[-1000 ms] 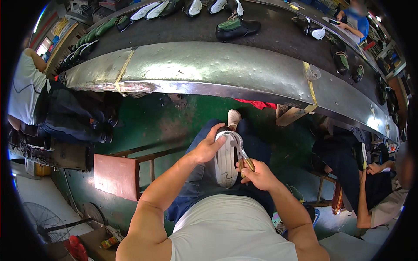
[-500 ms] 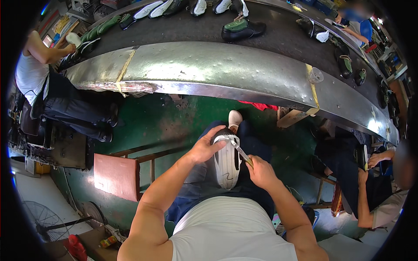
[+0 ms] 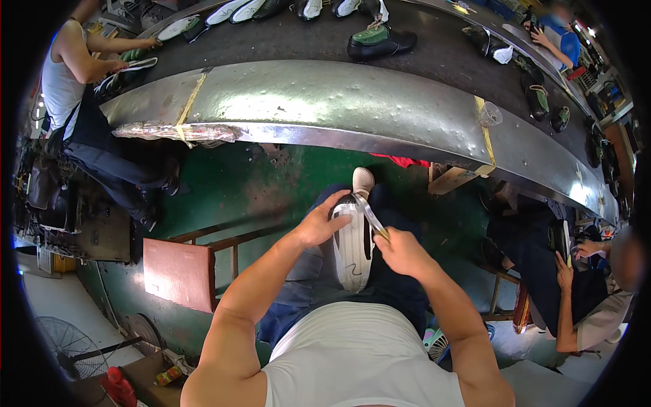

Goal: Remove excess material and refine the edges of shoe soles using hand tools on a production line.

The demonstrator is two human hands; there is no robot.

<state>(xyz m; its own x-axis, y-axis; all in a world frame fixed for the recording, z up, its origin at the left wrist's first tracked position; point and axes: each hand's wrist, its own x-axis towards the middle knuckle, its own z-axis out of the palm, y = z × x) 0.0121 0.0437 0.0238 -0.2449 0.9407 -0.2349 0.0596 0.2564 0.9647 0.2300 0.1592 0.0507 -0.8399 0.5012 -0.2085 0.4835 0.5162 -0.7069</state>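
An upturned shoe [image 3: 352,251] lies lengthwise on my lap, its white underside facing up and its black toe pointing away from me. My left hand [image 3: 324,220] grips the toe end from the left, thumb over the white underside and fingers along the black edge. In my right hand [image 3: 405,256] is a silver metal tool [image 3: 368,217] with a yellowish handle, which looks like lasting pliers. Its curved head reaches the right side of the toe. Whether the jaws pinch the upper cannot be made out.
A metal-edged bench [image 3: 285,95] curves across ahead, with several shoes on its dark top, including a black and green shoe [image 3: 381,44]. A brown-topped stool [image 3: 178,275] stands left. People work at far left, far right and right. A fan [image 3: 64,346] is at lower left.
The tool's head has moved farther toward the tip of the toe, with my right hand shifting slightly up and left. The person at far left now reaches toward shoes on the bench.
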